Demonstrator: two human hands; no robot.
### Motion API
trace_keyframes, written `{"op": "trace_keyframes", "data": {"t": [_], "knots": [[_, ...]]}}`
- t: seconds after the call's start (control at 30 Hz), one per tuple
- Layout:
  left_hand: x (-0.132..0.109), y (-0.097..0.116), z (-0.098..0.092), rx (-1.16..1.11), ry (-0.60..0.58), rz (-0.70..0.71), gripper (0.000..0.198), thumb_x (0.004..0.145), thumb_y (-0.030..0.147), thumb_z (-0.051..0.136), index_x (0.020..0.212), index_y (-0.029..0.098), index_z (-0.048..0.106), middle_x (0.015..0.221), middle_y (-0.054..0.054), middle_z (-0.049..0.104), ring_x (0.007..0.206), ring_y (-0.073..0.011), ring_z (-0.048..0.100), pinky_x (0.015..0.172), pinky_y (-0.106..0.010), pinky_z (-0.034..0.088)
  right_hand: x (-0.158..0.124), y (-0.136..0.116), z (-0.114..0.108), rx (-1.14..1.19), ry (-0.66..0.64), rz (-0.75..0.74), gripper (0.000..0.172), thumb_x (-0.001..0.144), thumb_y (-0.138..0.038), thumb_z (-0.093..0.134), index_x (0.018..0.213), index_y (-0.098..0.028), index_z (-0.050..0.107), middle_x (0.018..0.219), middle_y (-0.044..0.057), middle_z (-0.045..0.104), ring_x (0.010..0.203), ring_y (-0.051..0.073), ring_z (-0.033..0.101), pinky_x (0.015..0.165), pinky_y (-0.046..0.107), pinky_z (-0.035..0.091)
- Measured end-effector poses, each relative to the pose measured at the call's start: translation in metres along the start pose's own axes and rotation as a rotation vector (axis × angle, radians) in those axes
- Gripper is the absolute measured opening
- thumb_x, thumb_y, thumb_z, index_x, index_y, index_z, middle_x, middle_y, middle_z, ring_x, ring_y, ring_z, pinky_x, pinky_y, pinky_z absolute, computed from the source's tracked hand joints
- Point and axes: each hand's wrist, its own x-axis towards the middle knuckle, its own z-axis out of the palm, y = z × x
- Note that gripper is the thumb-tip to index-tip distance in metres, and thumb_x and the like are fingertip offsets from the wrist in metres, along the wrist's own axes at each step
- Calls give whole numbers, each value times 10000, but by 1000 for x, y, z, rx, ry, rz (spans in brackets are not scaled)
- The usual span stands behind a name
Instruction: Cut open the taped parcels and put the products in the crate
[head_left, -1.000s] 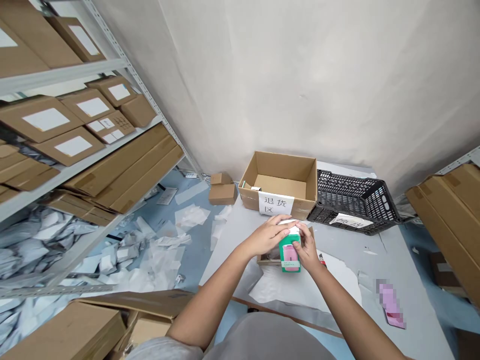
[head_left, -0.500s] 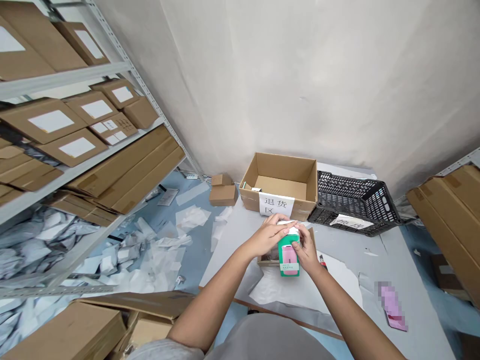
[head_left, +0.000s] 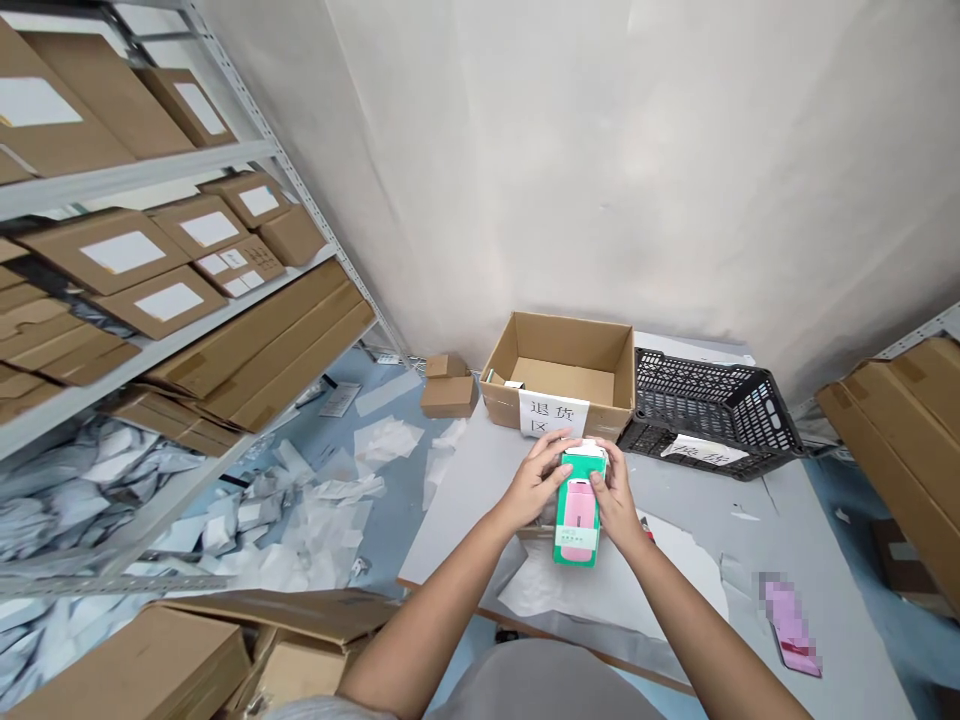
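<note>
Both hands hold a small green product box (head_left: 577, 510) with a pink picture on its front, above the grey table (head_left: 750, 540). My left hand (head_left: 537, 480) grips its left side and top edge, fingers curled. My right hand (head_left: 616, 492) grips the right side. The box's front face tilts up towards me. Under the box lie white wrapping paper (head_left: 600, 590) and a small brown carton, mostly hidden by my hands.
An open cardboard box (head_left: 570, 350) with a paper label stands behind my hands, a black plastic crate (head_left: 705, 400) to its right. Shelves of cardboard boxes (head_left: 150, 280) fill the left. Torn white packaging (head_left: 285, 500) litters the floor. A pink item (head_left: 787, 620) lies on the table right.
The green box has tipped back so its front faces up more. My left hand slid from on top of it to its left side.
</note>
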Motion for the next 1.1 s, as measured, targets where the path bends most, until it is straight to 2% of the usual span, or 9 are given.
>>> {"op": "trace_keyframes", "data": {"t": [0.13, 0.23, 0.4, 0.53, 0.6, 0.67, 0.87, 0.97, 1.1], "knots": [[1, -3, -2, 6, -19, -7, 380, 1050, 507, 605, 1315, 267, 736, 1597, -116, 491, 1428, -303, 549, 1142, -442, 527, 1, -3, 0, -45, -9, -76, 382, 1053, -565, 542, 1324, -297, 569, 1526, 109, 528, 1458, 293, 498, 1202, 500, 433], [0, -1, -4, 46, -61, -25, 409, 1028, 510, 643, 1345, 265, 725, 1620, -129, 477, 1427, -317, 555, 1158, -463, 516, -1, -2, 1, -79, 6, -90, 349, 1058, -558, 535, 1261, -281, 594, 1488, 117, 551, 1434, 293, 517, 1186, 496, 446], [-2, 4, -1, 87, -75, -77, 604, 1022, 477, 666, 1590, 340, 513, 1628, -103, 464, 1484, -294, 498, 1225, -481, 457, 3, -5, -4, -131, -20, -88, 392, 1065, -575, 498, 1301, -280, 603, 1479, 125, 543, 1416, 307, 535, 1177, 507, 465], [2, 13, -13, 52, -41, -72, 812, 940, 478, 790, 1647, 345, 413, 1620, -118, 468, 1467, -308, 517, 1223, -492, 461, 21, -11, -14, -74, -204, -76, 453, 1037, -529, 594, 1428, -301, 567, 1500, 123, 563, 1414, 310, 560, 1187, 503, 477], [8, 21, -25, 86, -14, -67, 925, 881, 481, 855, 1661, 335, 380, 1642, -132, 448, 1484, -327, 499, 1241, -506, 439, 36, -18, -17, -29, -288, -73, 619, 1000, -493, 680, 1556, -324, 468, 1575, 122, 534, 1452, 308, 543, 1215, 504, 461], [17, 31, -39, 147, -8, -57, 941, 858, 478, 879, 1651, 325, 396, 1633, -136, 464, 1484, -330, 498, 1253, -510, 422, 54, -27, -16, -16, -344, -80, 744, 967, -470, 738, 1619, -342, 404, 1629, 119, 500, 1472, 312, 535, 1232, 513, 450], [69, 51, -97, 265, -2, 39, 777, 814, 421, 924, 1483, 271, 560, 1484, -136, 596, 1376, -315, 588, 1182, -469, 481, 129, -56, 10, -135, -353, -191, 765, 922, -483, 793, 1601, -310, 486, 1570, 139, 561, 1458, 341, 547, 1219, 527, 471], [111, 43, -130, 356, -19, 73, 746, 810, 363, 924, 1457, 274, 564, 1445, -122, 626, 1336, -311, 608, 1132, -445, 503, 175, -55, 27, -167, -337, -205, 723, 884, -504, 827, 1523, -283, 572, 1512, 140, 604, 1413, 348, 586, 1213, 523, 485], [166, 10, -164, 414, -80, 27, 710, 816, 252, 885, 1447, 298, 564, 1433, -106, 622, 1246, -297, 658, 1038, -420, 548, 230, -35, 47, -184, -315, -154, 658, 884, -465, 824, 1473, -285, 591, 1494, 114, 615, 1407, 329, 588, 1237, 523, 464]]}}
